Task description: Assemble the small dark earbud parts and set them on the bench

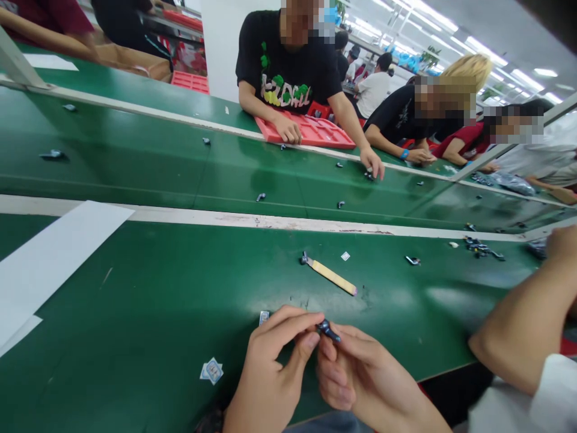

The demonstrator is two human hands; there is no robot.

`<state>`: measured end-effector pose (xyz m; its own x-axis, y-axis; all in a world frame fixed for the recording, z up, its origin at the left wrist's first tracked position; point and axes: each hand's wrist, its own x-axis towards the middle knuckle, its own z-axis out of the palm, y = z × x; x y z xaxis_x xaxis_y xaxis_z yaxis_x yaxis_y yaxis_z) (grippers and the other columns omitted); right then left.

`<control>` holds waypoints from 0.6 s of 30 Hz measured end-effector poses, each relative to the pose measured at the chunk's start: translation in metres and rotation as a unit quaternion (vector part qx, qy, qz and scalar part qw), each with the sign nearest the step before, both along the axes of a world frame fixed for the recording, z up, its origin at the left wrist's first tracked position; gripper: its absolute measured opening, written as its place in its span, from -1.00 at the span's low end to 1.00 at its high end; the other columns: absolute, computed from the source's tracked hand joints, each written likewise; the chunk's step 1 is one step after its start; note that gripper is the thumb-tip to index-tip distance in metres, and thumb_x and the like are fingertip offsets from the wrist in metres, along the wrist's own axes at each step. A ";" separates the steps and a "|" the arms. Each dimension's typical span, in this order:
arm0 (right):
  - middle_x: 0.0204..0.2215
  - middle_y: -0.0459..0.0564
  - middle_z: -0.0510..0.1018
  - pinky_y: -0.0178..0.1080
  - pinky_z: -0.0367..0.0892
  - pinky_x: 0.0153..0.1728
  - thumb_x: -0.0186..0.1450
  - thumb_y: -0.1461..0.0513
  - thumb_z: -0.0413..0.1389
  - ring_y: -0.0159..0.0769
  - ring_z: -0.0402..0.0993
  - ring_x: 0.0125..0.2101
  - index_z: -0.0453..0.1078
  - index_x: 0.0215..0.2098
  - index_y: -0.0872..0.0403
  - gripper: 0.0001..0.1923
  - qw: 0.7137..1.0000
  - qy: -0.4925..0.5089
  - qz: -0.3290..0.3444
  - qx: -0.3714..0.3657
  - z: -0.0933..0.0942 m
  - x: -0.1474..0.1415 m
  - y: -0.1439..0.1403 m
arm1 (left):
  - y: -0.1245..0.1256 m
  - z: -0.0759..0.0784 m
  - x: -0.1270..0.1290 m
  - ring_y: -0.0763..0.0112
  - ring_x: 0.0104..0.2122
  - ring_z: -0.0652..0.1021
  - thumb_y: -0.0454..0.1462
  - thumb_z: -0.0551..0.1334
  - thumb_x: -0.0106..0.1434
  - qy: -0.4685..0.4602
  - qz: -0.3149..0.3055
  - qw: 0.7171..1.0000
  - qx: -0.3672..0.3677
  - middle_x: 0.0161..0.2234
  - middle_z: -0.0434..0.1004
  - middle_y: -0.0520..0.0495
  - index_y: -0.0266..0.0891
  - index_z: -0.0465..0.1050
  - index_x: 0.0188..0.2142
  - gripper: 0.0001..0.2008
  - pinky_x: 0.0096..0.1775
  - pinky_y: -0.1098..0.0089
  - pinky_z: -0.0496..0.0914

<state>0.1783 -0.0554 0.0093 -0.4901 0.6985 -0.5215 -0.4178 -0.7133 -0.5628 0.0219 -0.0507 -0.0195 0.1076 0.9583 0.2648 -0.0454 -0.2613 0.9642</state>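
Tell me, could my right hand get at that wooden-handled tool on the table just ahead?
Probably yes: the tool lies in the open just beyond the right hand, though both hands pinch a small dark part.

Both hands bare — left hand (270,373), right hand (360,379) — no gloves, rings or sleeves showing

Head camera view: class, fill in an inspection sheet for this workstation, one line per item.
Surface: green table, scuffed, with a white sheet at its left.
Job's things: small dark part pinched between both hands.
Clutter: wooden-handled tool, small square labels, loose dark parts.
Hands: left hand and right hand meet on the part at the near edge.
Cables: nothing seen.
Surroundings: green conveyor belt carrying scattered parts; people opposite, one with a red tray; a neighbour's arm at right.
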 end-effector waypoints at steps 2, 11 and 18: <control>-0.69 -0.24 0.24 -0.38 0.08 -0.62 0.22 -0.01 0.28 -0.53 0.09 -0.72 0.32 -0.47 0.11 -0.61 1.000 0.005 0.015 0.002 -0.001 -0.002 -0.001 | 0.000 0.000 -0.001 0.40 -0.28 0.61 -0.40 0.24 0.32 0.001 0.010 1.000 -0.006 -0.28 0.62 -0.05 -0.17 0.64 -0.20 -0.81 -0.20 0.50 0.49; -0.56 -0.09 0.41 -0.35 0.30 -0.46 0.43 -0.01 0.03 -0.37 0.35 -0.52 0.36 -0.45 0.09 -0.58 0.875 -0.356 -0.015 0.328 0.004 -0.004 -0.004 | -0.002 -0.009 -0.001 0.31 -0.19 0.64 -0.33 0.29 0.31 -0.116 -0.035 0.991 -0.060 -0.12 0.66 -0.12 -0.14 0.63 -0.13 -0.83 -0.20 0.45 0.53; -0.34 -0.01 0.55 -0.35 0.40 -0.31 0.40 0.34 0.04 -0.32 0.49 -0.37 0.42 -0.19 0.04 -0.87 0.644 -0.508 -0.024 0.571 0.000 0.001 -0.006 | -0.003 -0.006 0.000 0.35 -0.19 0.61 -0.32 0.36 0.26 -0.188 -0.031 0.976 -0.102 -0.14 0.63 -0.10 -0.15 0.64 -0.21 -0.89 -0.21 0.52 0.51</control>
<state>0.1796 -0.0616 0.0089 -0.2643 0.9131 0.3104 0.5749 0.4076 -0.7095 0.0223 -0.0533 -0.0256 0.0987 0.9900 0.1007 -0.4152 -0.0510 0.9083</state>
